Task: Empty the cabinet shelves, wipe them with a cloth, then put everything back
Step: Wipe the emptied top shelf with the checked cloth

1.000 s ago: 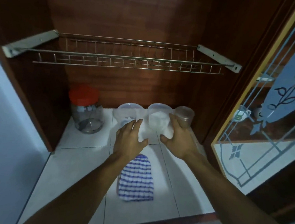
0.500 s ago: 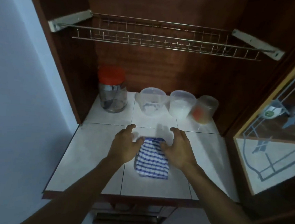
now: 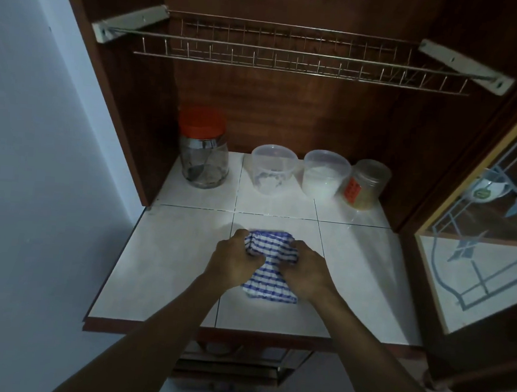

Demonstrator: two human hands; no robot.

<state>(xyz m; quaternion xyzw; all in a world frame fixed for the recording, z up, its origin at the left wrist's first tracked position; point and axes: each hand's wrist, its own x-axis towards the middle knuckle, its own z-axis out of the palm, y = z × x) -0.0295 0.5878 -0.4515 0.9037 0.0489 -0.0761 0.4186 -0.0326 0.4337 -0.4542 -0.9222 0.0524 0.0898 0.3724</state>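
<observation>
A blue-and-white striped cloth point(image 3: 273, 252) lies bunched on a white tiled shelf point(image 3: 165, 266), caught between two bare hands. The left hand point(image 3: 233, 263) grips its left side with fingers curled into the fabric, and the right hand point(image 3: 305, 270) grips its right side the same way. The hands sit close together, with the cloth's near edge trailing out below them onto the tile. Both forearms reach in from the bottom of the view. Beyond the hands, well apart from them, four containers stand in a row at the back of the shelf against a dark wooden cabinet wall. Farthest left of the grip is a glass jar point(image 3: 202, 160) with a red lid. Nearly straight ahead is a clear tub point(image 3: 271, 169) with a little white residue at its bottom. Just right of that is a second tub point(image 3: 325, 176), partly filled with white powder. Beside it, a small pot point(image 3: 366, 185) with a red label leans slightly. High above the hands, a wire rack point(image 3: 293, 56) spans the cabinet on two pale brackets. To the right of the grip a patterned glass door point(image 3: 478, 259) stands open. To the left is a plain pale wall point(image 3: 36, 178).
</observation>
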